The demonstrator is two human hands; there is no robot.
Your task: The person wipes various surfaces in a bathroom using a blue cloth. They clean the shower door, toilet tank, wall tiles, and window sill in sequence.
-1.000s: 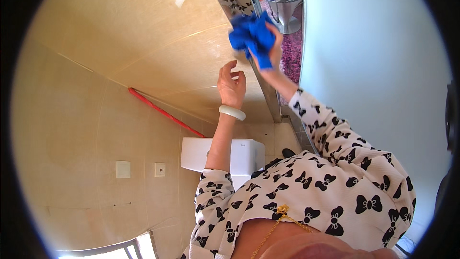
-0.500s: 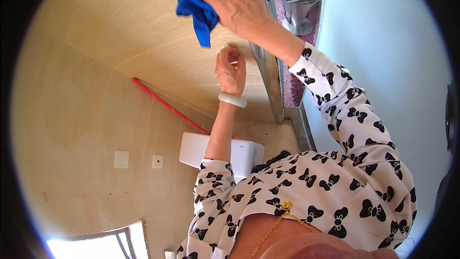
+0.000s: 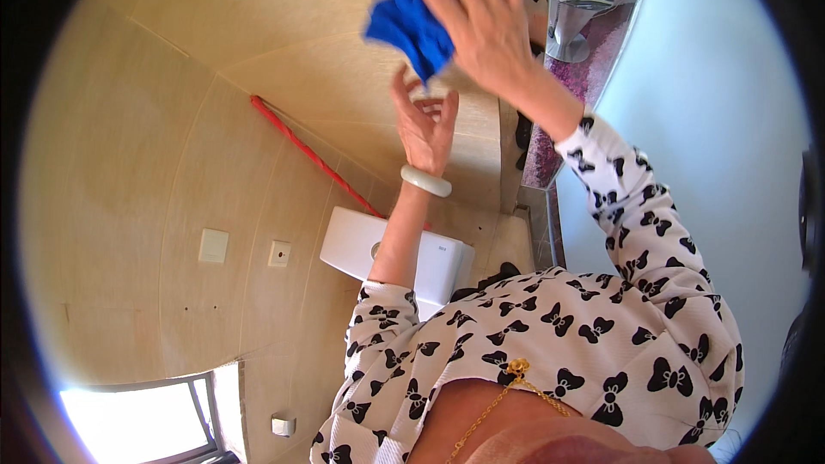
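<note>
At the upper centre of the frame, the right hand lies over a blue cloth; whether its fingers clamp it, I cannot tell. Just below, the left hand curves loosely, fingers apart.

Cloth at the frame's top centre
Window lower left, switch plate above it; cistern just below centre.

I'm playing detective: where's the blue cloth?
In the head view, the blue cloth is at the top middle, partly behind the right hand, above the left hand.
</note>
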